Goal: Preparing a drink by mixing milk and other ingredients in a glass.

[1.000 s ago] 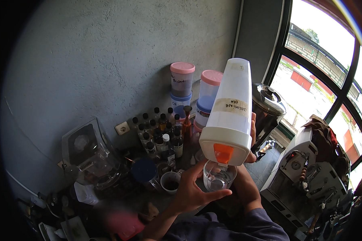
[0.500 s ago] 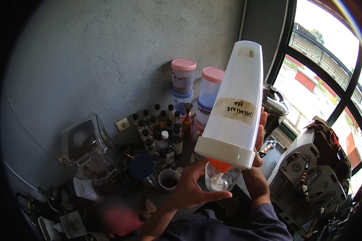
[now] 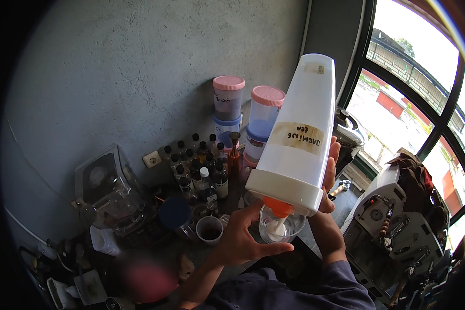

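Over the remote feed I found the right hand (image 3: 330, 178) gripping the right side of the white container (image 3: 299, 160), tipped steeply above the clear cup (image 3: 295, 227) in the curled left hand (image 3: 244, 237), and judged the container stiff, light, slippery, best held mid-body.

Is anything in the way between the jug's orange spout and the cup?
Nothing that I can see. The spout hangs over the cup, and a white stream runs from one into the other. The left hand is at the cup's side.
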`<control>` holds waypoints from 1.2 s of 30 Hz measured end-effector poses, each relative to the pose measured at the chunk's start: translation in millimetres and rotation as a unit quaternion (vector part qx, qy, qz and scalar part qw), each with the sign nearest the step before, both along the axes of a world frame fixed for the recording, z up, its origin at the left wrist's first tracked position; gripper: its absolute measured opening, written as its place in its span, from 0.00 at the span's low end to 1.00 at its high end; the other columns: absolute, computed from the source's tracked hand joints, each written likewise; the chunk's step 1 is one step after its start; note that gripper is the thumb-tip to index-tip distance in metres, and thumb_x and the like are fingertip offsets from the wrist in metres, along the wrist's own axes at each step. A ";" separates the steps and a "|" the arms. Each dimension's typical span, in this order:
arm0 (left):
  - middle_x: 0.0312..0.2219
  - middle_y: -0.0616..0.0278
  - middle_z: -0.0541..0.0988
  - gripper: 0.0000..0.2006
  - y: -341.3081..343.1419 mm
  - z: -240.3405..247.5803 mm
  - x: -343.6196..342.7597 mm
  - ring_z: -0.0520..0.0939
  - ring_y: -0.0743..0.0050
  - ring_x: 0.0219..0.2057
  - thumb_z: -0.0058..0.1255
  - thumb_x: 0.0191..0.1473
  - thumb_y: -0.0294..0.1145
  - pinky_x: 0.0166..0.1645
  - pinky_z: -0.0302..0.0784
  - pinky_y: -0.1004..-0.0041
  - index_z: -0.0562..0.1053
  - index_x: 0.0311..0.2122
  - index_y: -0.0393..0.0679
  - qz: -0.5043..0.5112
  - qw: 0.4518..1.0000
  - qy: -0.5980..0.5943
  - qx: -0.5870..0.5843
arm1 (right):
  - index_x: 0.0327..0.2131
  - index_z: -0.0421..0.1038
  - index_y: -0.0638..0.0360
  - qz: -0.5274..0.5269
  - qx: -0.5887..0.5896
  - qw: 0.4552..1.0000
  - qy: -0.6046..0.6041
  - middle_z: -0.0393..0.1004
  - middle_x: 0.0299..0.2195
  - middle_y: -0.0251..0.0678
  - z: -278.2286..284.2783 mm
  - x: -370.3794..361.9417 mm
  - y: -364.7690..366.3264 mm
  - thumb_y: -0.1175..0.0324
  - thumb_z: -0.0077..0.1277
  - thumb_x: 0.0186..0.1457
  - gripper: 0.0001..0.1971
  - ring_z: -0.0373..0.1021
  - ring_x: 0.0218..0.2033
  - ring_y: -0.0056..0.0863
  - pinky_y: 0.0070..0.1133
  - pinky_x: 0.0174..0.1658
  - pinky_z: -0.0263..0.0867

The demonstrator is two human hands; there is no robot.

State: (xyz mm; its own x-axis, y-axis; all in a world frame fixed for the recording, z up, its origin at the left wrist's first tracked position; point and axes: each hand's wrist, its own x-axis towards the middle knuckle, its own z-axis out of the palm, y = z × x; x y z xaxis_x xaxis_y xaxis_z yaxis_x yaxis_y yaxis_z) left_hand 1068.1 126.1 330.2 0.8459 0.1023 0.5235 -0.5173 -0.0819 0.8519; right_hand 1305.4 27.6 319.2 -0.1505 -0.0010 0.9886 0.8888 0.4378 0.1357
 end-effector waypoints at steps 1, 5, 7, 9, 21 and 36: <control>0.53 0.53 0.86 0.45 -0.2 -0.2 0.6 0.86 0.67 0.57 0.85 0.48 0.44 0.66 0.79 0.64 0.73 0.66 0.35 0.006 1.000 -0.005 0.001 | 0.80 0.53 0.38 -0.002 -0.005 1.000 0.019 0.39 0.83 0.47 -1.7 -1.5 -0.9 0.45 0.44 0.75 0.35 0.35 0.83 0.54 0.58 0.80 0.46; 0.53 0.54 0.87 0.44 0.4 -2.1 2.8 0.87 0.68 0.55 0.85 0.47 0.43 0.65 0.80 0.64 0.74 0.65 0.35 0.013 1.000 0.001 0.005 | 0.75 0.58 0.27 -0.006 -0.029 0.993 0.115 0.45 0.82 0.49 -8.9 -7.2 -4.3 0.51 0.35 0.79 0.25 0.32 0.82 0.68 0.69 0.78 0.34; 0.53 0.54 0.87 0.44 1.3 -3.5 4.4 0.87 0.69 0.55 0.86 0.47 0.43 0.64 0.80 0.64 0.74 0.65 0.35 0.017 1.000 -0.002 -0.001 | 0.75 0.57 0.28 0.002 -0.022 0.994 0.108 0.47 0.81 0.50 -8.6 -6.3 -3.2 0.52 0.38 0.78 0.25 0.36 0.81 0.68 0.70 0.78 0.34; 0.53 0.54 0.87 0.44 2.8 -5.0 6.1 0.87 0.69 0.55 0.86 0.47 0.42 0.64 0.81 0.64 0.74 0.65 0.35 0.020 1.000 -0.005 -0.004 | 0.74 0.56 0.31 -0.045 -0.007 0.999 0.030 0.49 0.80 0.51 -5.1 -3.4 -0.4 0.54 0.43 0.76 0.27 0.40 0.81 0.68 0.71 0.77 0.33; 0.55 0.54 0.86 0.44 13.3 -4.1 13.7 0.85 0.67 0.59 0.86 0.45 0.42 0.66 0.78 0.63 0.75 0.65 0.38 0.030 0.999 -0.011 0.023 | 0.68 0.58 0.37 -0.053 0.019 0.997 -0.054 0.57 0.77 0.52 12.4 0.1 -1.7 0.63 0.53 0.71 0.26 0.46 0.79 0.69 0.76 0.75 0.27; 0.55 0.56 0.85 0.45 13.6 -9.7 18.5 0.86 0.70 0.56 0.86 0.47 0.39 0.64 0.80 0.65 0.73 0.67 0.38 0.026 0.999 -0.018 0.007 | 0.69 0.56 0.38 -0.078 0.005 0.994 -0.081 0.56 0.78 0.52 12.9 3.6 -1.8 0.63 0.50 0.72 0.26 0.44 0.80 0.70 0.77 0.74 0.24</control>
State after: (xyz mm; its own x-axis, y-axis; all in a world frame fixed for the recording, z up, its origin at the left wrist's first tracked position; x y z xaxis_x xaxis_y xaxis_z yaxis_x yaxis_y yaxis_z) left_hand 1086.7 139.7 320.4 0.8200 0.1371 0.5557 -0.5429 -0.1216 0.8310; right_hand 1309.1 25.8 332.0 -0.3073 0.0259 0.9513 0.9119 0.2938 0.2865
